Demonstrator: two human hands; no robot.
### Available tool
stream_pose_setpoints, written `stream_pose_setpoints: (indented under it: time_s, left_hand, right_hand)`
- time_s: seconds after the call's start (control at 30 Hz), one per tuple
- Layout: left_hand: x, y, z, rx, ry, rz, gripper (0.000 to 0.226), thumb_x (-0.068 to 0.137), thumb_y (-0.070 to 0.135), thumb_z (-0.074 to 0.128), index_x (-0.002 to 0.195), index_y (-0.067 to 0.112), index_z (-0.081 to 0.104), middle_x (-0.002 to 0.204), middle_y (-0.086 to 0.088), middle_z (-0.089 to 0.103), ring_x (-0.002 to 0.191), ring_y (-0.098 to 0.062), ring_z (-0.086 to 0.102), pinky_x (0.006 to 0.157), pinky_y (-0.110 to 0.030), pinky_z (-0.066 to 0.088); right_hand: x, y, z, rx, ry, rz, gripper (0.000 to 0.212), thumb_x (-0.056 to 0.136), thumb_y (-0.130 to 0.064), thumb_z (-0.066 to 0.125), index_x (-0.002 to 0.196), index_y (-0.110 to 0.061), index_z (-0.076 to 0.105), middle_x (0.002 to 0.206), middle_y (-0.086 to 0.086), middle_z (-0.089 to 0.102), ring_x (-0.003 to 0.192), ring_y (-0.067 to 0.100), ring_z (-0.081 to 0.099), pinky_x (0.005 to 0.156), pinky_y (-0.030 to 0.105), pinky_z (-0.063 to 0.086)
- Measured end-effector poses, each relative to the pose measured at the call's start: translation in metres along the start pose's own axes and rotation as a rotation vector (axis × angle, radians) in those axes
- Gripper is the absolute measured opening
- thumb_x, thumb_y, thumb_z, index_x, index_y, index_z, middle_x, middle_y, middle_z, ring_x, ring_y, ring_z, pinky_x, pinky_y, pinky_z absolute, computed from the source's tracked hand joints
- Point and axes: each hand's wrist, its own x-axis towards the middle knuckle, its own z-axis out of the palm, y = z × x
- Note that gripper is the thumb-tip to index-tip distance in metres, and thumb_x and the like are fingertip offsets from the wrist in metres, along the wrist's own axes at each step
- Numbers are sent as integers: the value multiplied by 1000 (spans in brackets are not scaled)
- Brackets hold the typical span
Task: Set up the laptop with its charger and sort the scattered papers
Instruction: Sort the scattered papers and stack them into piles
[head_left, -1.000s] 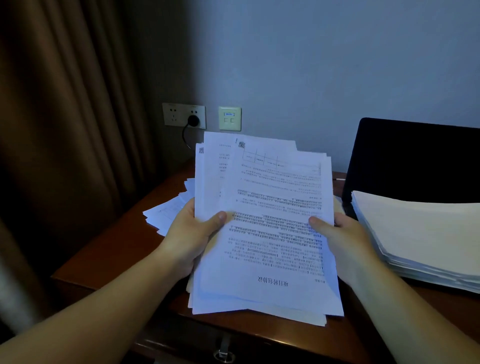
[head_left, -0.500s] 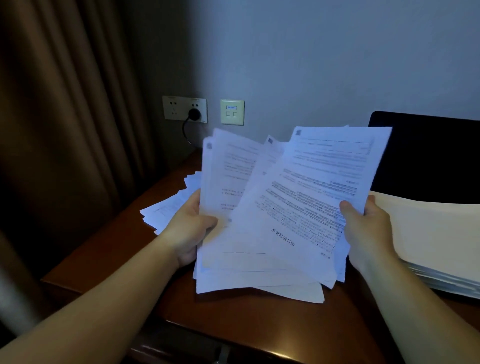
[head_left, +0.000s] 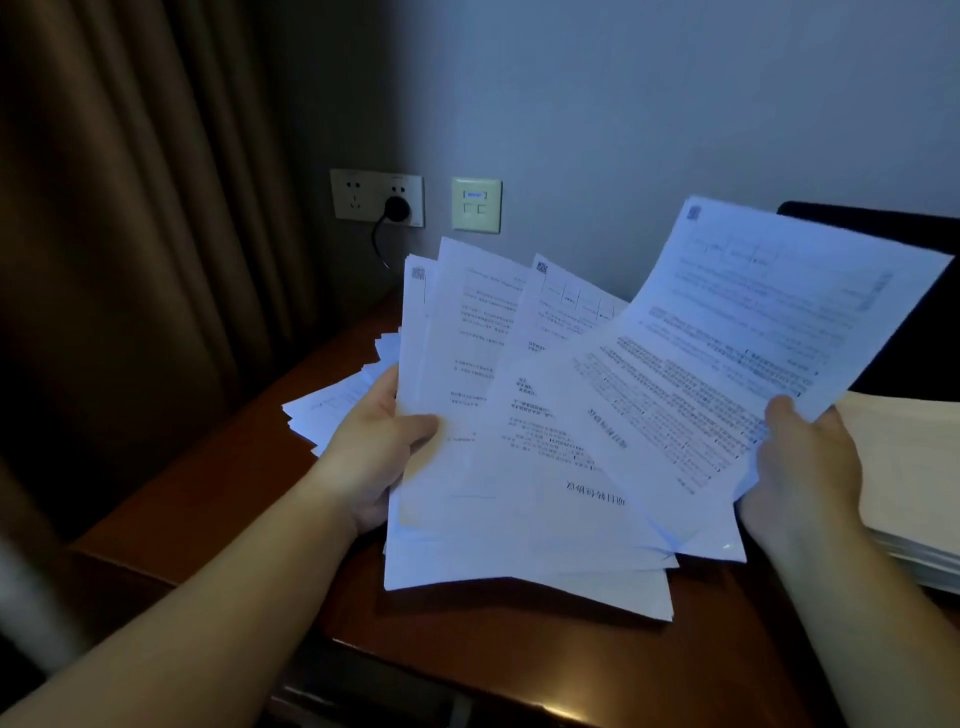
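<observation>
I see my left hand gripping a fanned sheaf of printed papers by its left edge, thumb curled over the front, fingers hidden behind. The sheaf is held up above the desk, its sheets splayed and uneven at the bottom.

My right hand pinches the top sheet near its lower right corner. That sheet is tilted to the right and lifted away from the others at its upper end, though its lower part overlaps them. The print on it reads upside down to me.

Behind my left hand, more loose papers lie spread on the desk near the wall. To the right sits a thick stack of pale sheets, just beside my right hand. Behind that stack a dark laptop lid stands upright; I cannot tell whether the screen is on.

On the wall, a black plug sits in the socket, with its cable dropping behind the held papers. A small panel is mounted just beside the socket. A brown curtain hangs at the left.
</observation>
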Motion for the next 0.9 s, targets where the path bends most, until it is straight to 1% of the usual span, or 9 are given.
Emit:
stream_pose_setpoints:
  time_s: [0.13, 0.2, 0.33, 0.43, 0.53, 0.67, 0.8, 0.83, 0.9]
  left_hand:
    - [-1, -2, 1, 33, 10, 25, 59, 100, -13, 44, 131, 35, 57, 126, -4, 73, 106, -38, 73, 89, -64, 57]
    - [-1, -2, 1, 45, 10, 28, 60, 100, -12, 46, 133, 36, 56, 125, -4, 73, 105, -37, 74, 86, -62, 59]
    - [-3, -2, -1, 70, 4, 40, 60, 98, -10, 54, 135, 38, 54, 123, -2, 74, 102, -36, 75, 78, -57, 61]
    - [-4, -1, 0, 82, 9, 44, 65, 95, -9, 61, 138, 39, 52, 124, -1, 73, 100, -35, 76, 75, -55, 62]
    - [-3, -3, 0, 67, 20, 46, 65, 93, -8, 65, 138, 38, 53, 127, -2, 72, 103, -35, 75, 80, -58, 61]
    - [-3, -2, -1, 35, 20, 52, 63, 92, -6, 66, 138, 35, 53, 126, -3, 73, 105, -36, 74, 79, -56, 61]
    - [-4, -2, 0, 15, 2, 46, 58, 95, -5, 62, 138, 33, 53, 125, -4, 73, 105, -35, 74, 75, -52, 63]
    - [-5, -2, 0, 22, 0, 43, 56, 96, -4, 61, 138, 33, 53, 124, -5, 74, 104, -35, 75, 75, -52, 63]
    - [-6, -1, 1, 39, 0, 44, 53, 98, -2, 60, 137, 33, 53, 123, -5, 74, 103, -34, 75, 75, -51, 63]
  right_hand:
    - [-1, 2, -2, 35, -24, 21, 23, 107, -19, 47, 117, -34, 62, 100, -14, 68, 82, 5, 66, 56, 20, 53]
    - [-1, 5, -1, 2, -76, 40, 23, 106, -13, 49, 117, -28, 62, 103, -11, 69, 85, 7, 67, 57, 20, 54]
    - [0, 13, -1, -45, -267, 127, 34, 101, 0, 55, 129, -17, 64, 121, 1, 71, 109, 22, 69, 92, 41, 54]
    - [1, 15, -5, -90, -374, 120, 43, 98, 7, 54, 133, -17, 63, 127, 1, 69, 115, 24, 66, 102, 45, 49]
    - [5, 15, -9, -72, -372, 139, 50, 96, 9, 55, 138, -18, 59, 130, 2, 69, 117, 27, 66, 95, 44, 52]
    - [7, 12, -12, 29, -378, 246, 45, 100, 2, 50, 140, -19, 58, 129, 4, 69, 114, 28, 67, 83, 40, 54]
    - [9, 7, -10, 233, -307, 338, 29, 101, -6, 52, 123, -22, 63, 113, 5, 76, 99, 23, 75, 69, 40, 63]
    - [8, 7, -11, 320, -297, 370, 33, 96, -6, 60, 126, -20, 62, 115, 7, 75, 101, 24, 75, 71, 41, 64]
    - [8, 9, -12, 436, -240, 442, 71, 74, -5, 81, 139, -14, 55, 123, 13, 71, 107, 29, 73, 77, 44, 63]
